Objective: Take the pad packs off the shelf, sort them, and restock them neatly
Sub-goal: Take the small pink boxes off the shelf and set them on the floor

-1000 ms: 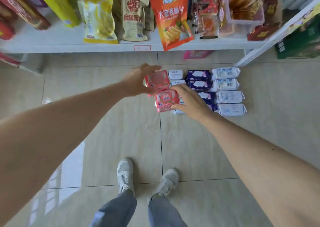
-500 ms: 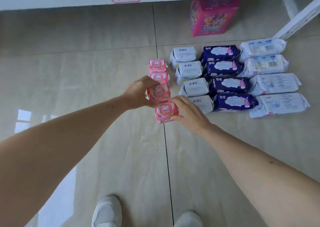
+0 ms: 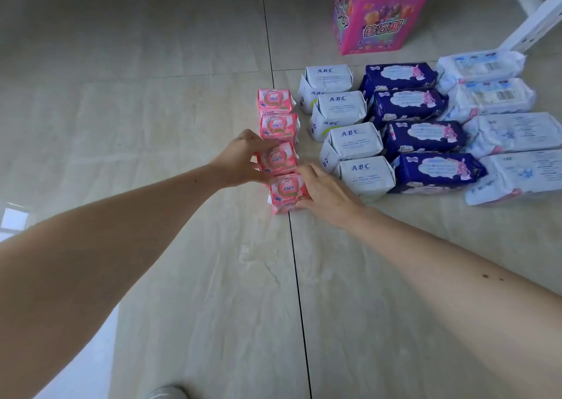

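Note:
Pad packs lie sorted in four columns on the tiled floor. The leftmost column holds several small pink packs. My left hand [image 3: 240, 158] grips the third pink pack [image 3: 278, 159] from its left side. My right hand [image 3: 322, 190] holds the nearest pink pack [image 3: 286, 193] from the right, resting on the floor. Two more pink packs [image 3: 275, 100] lie beyond them. To the right run a column of white ABC packs [image 3: 349, 138], a column of dark blue packs [image 3: 422, 137], and a column of pale white-blue packs [image 3: 514, 134].
A bright pink candy box [image 3: 380, 12] stands on the floor behind the rows. A white shelf leg [image 3: 535, 21] slants in at the top right. The toe of my shoe [image 3: 168, 392] shows at the bottom edge.
My head has dropped lower and closer, so the snack shelf has left view. Both hands brought the two pink packs down onto the floor at the near end of the pink column.

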`<state>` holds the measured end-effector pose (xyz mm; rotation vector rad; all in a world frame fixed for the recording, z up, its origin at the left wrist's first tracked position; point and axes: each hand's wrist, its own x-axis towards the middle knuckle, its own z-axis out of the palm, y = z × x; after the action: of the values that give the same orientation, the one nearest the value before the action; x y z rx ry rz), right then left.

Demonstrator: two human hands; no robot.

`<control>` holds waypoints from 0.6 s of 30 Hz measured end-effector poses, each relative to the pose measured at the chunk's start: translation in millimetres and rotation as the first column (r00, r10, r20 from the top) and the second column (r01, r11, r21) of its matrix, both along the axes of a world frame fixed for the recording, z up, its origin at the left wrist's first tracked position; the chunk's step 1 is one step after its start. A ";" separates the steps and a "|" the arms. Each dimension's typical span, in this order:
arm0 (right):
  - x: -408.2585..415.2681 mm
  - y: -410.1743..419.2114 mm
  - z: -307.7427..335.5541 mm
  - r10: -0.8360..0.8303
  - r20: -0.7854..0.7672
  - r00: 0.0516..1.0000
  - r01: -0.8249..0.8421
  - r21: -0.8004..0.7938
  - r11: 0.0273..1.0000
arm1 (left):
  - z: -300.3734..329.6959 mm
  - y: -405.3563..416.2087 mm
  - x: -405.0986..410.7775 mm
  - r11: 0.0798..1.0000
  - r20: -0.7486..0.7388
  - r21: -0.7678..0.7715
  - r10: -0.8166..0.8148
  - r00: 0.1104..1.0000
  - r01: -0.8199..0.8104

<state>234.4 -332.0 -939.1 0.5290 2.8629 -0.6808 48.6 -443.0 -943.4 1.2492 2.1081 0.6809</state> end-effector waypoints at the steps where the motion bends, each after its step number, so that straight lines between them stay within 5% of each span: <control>1: 0.1 -1.3 1.6 -0.015 0.007 1.000 0.015 0.012 1.000 | -1.4 -0.1 0.8 1.000 0.012 -0.012 0.002 1.000 -0.002; 18: 11.1 -4.3 39.1 0.075 0.042 0.996 -0.081 0.173 0.982 | 32.5 -3.7 -14.2 0.994 -0.091 0.076 0.092 0.992 -0.085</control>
<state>245.5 -336.3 -900.0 0.4437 2.9080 -0.4065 34.3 -446.7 -910.9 1.2545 2.2455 0.7555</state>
